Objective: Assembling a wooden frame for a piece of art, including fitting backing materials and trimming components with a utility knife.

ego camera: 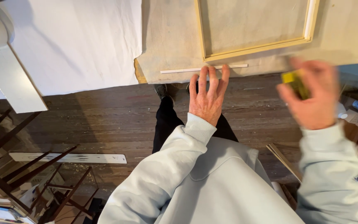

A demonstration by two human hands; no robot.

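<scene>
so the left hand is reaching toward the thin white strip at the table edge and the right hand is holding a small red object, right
Not quite: the object in the right hand is yellow, not red, as the head view shows, though blurred. The left hand does reach toward the thin white strip at the table edge.

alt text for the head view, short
Seen from above, a person's left hand reaches with spread fingers to a thin white strip at the edge of a cloth-covered table, beside a wooden frame. The blurred right hand holds a small yellow object.
</scene>
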